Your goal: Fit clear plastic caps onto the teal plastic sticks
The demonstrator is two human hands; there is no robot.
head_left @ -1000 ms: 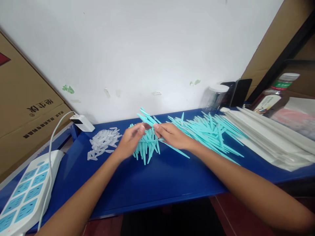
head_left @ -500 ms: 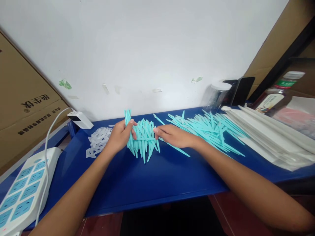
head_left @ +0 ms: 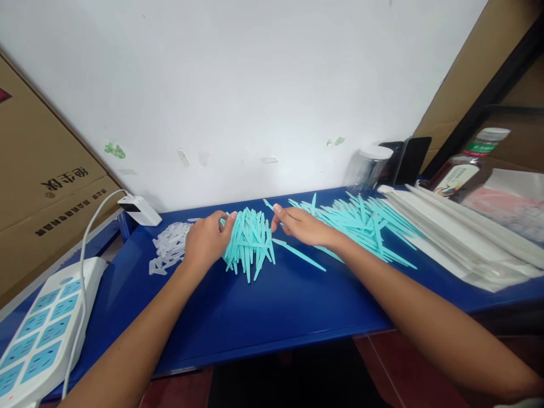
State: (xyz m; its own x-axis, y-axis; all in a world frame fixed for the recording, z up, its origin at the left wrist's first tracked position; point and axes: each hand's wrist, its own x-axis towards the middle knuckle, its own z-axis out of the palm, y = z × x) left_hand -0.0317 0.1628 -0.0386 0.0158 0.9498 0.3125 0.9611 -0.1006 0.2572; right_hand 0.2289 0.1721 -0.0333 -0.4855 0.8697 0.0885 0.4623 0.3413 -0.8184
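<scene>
A thick heap of teal eyebrow razors (head_left: 250, 241) lies in front of me, most of them pointing towards me. At its left end, my left hand (head_left: 208, 235) has its thumb and fingers bent around some of these razors. My right hand (head_left: 300, 224) hovers just off the heap's right side, thumb and fingertips pinched together. One razor (head_left: 267, 203) passes behind those fingertips; I cannot tell whether they grip it. Below that hand a single razor (head_left: 300, 255) lies slanted on the blue table (head_left: 272, 317).
Translucent small caps (head_left: 170, 246) are piled left of my left hand. A larger razor pile (head_left: 365, 224) lies to the right, beside white plastic sleeves (head_left: 459, 243). A lidded jar (head_left: 369, 170) and a bottle (head_left: 467, 161) stand behind. A power strip (head_left: 46, 323) sits front left.
The razor bundle that stood upright in my left hand is now down on the heap. My right hand has risen slightly and moved right, away from the heap.
</scene>
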